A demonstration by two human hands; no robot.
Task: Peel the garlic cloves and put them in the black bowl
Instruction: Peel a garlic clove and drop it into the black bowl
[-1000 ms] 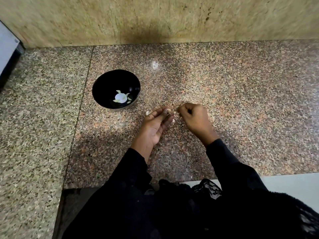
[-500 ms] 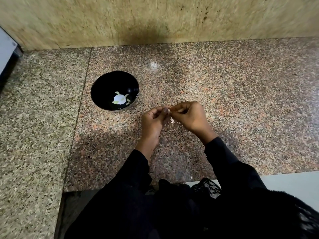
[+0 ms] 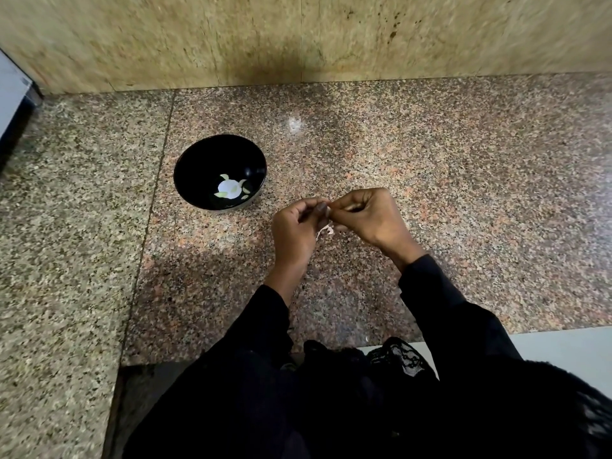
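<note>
— Both hands lifted off the table since a second ago, fingertips meeting?
— Yes: left hand [image 3: 294, 226] pinches the garlic clove [image 3: 326, 207], right hand [image 3: 367, 217] grips its skin to tear; black bowl [image 3: 220, 175] sits near, left.

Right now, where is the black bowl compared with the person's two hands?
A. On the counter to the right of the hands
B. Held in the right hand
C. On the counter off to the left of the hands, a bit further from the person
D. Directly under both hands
C: the black bowl stands on the granite counter, left of and beyond the left hand and right hand, which meet fingertip to fingertip.
</note>
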